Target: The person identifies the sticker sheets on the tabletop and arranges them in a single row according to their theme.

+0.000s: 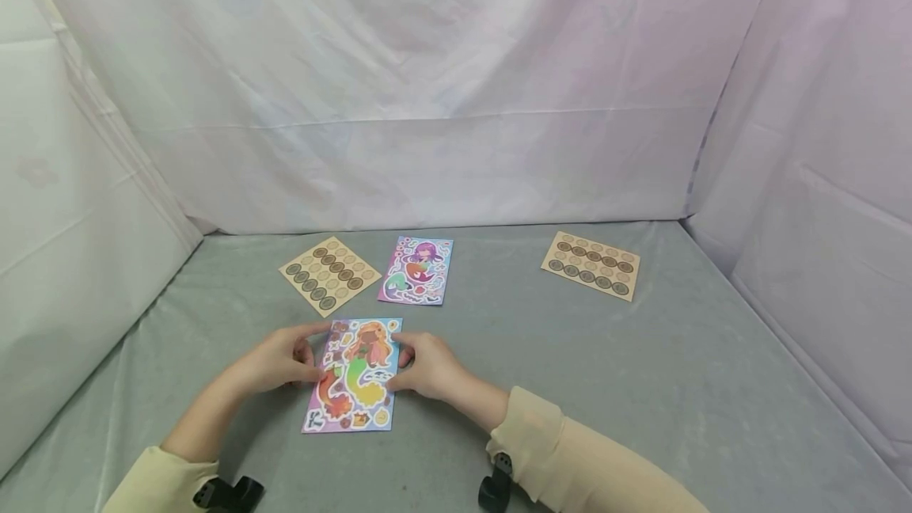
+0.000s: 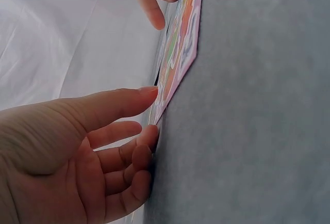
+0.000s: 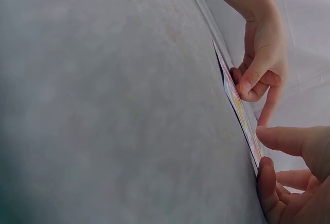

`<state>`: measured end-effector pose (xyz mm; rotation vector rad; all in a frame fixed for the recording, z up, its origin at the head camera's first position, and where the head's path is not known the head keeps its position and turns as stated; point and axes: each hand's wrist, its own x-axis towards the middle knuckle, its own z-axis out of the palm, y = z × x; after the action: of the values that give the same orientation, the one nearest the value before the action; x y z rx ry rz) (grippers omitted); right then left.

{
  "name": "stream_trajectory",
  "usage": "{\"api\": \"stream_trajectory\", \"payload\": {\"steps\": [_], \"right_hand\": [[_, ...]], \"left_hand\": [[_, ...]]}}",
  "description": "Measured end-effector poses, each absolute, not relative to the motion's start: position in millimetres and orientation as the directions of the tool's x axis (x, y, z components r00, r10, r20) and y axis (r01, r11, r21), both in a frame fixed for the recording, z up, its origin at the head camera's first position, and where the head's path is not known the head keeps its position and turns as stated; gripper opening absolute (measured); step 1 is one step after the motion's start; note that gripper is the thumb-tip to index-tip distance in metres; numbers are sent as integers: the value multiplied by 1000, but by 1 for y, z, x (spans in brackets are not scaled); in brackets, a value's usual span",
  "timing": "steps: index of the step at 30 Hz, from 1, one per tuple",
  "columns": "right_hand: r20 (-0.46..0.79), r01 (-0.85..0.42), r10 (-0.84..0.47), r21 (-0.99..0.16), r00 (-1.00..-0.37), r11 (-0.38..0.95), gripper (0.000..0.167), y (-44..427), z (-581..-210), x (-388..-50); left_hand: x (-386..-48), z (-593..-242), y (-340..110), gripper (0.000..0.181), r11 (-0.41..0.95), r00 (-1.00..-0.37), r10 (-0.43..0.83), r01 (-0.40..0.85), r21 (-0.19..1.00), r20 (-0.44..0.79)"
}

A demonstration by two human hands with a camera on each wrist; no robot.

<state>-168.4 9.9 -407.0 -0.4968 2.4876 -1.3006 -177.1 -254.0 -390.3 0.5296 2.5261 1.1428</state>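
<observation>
At the near edge of the head view, left sleeve (image 1: 160, 485) and right sleeve (image 1: 580, 450), both beige, with a black wrist device (image 1: 231, 493) at the left cuff and another black device (image 1: 496, 483) at the right. Just beyond, between both hands and left of the middle, the mermaid sticker sheet (image 1: 362, 410) on the grey cloth (image 1: 641, 394): orange-haired mermaid with a green-to-yellow tail, separate red-orange tail, small stickers round the border, purple backing turning blue toward the right. Along its left edge, left hand (image 1: 279, 359): loosely open, forefinger stretched to the upper left corner, thumb tip about midway down, other fingers softly bent; touching the sheet without closing round it. Along the opposite edge, right hand (image 1: 431, 368): likewise loosely open, forefinger near the upper right corner, thumb below and well apart from it; touching, not clenched. Nearly edge-on in both wrist views, low over the cloth; any slight lift impossible to tell. Farther off, a left tan sheet (image 1: 330, 275) of round dark and pale stickers, set diagonally; just beside it, a purple-haired mermaid sheet (image 1: 416, 271); well apart to the right, a right tan sheet (image 1: 591, 266). Farthest, a creased white curtain (image 1: 456, 101).
</observation>
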Motion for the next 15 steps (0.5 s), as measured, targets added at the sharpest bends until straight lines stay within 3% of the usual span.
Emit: {"api": "stream_trajectory", "payload": {"steps": [15], "right_hand": [[-79,-175,-460,-858,-884,483,65,12,-407,-169]], "left_hand": [[-178,-391,-256,65,637,-888,453,262,725,-76]]}}
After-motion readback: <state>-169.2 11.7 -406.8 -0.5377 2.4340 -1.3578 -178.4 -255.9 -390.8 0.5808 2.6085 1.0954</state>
